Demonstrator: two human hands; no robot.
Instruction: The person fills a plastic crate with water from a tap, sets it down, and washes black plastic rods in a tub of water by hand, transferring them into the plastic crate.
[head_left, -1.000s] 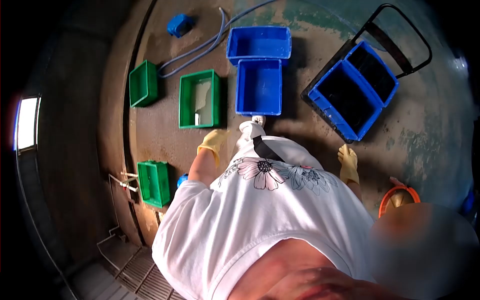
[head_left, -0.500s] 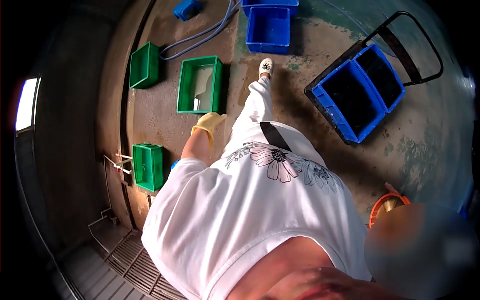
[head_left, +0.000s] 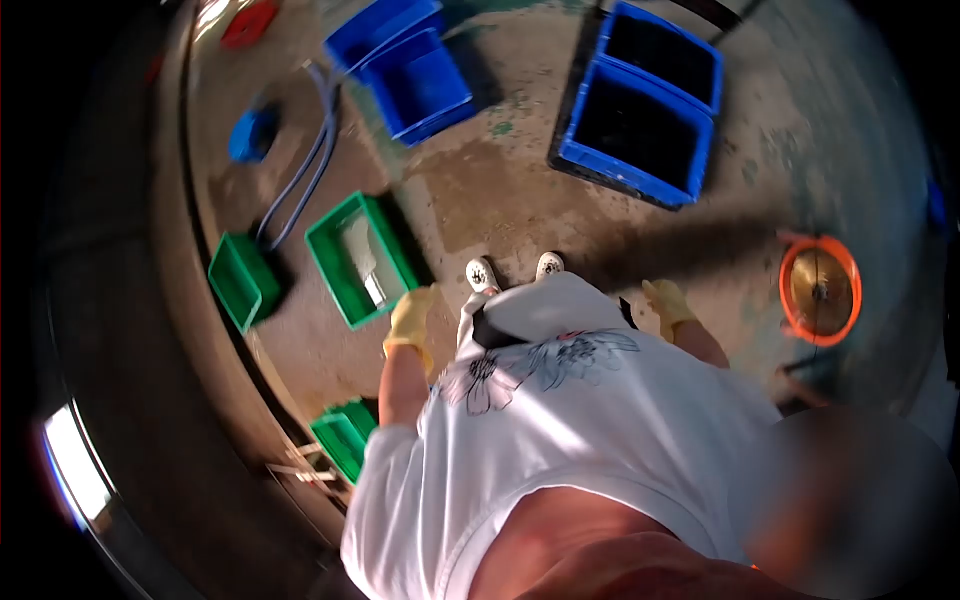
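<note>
My left hand [head_left: 410, 318], in a yellow rubber glove, hangs beside my left hip, close to the near corner of a green crate [head_left: 392, 250] with shallow water in it. Its fingers are partly visible and loosely apart, with nothing seen in them. On the other side, my right hand [head_left: 668, 302], in a matching yellow glove, hangs by my right hip over the floor. The fingers look loosely open and hold nothing I can see. Both gloves are slightly blurred.
Two blue crates [head_left: 638, 138] with dark insides sit on a black trolley ahead. More blue crates [head_left: 418, 85] stand ahead-left, near a hose [head_left: 322, 155] and blue object [head_left: 252, 135]. Green crates [head_left: 242, 280] line the left. An orange-rimmed basket [head_left: 857, 290] stands right.
My view has turned right and moved forward. Both feet now show side by side, and my right hand has come into view. The trolley and basket have shifted in the picture.
</note>
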